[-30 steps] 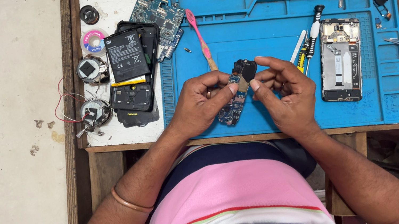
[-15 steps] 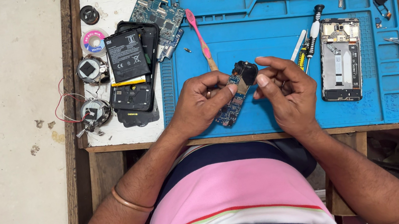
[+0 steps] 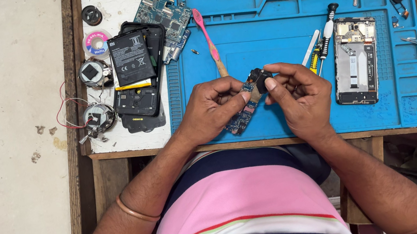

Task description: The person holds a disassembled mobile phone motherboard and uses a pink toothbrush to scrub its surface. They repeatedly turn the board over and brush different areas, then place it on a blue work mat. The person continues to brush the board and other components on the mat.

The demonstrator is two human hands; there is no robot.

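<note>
Blue mat [image 3: 270,16] covering bench [image 3: 111,144]. Left hand [image 3: 212,108] gripping circuit board [image 3: 244,111] above mat's near edge, long axis running near-left to far-right. Right hand [image 3: 298,96] pinching small black part [image 3: 262,81] at board's far end, possibly camera module; fingers hiding joint.

We see through a single head camera, looking almost straight down from above our chest. It faces the table [image 3: 129,147] and the blue mat [image 3: 280,3] at close, arm's-reach range, with pale floor [image 3: 3,140] on the left edge.
</note>
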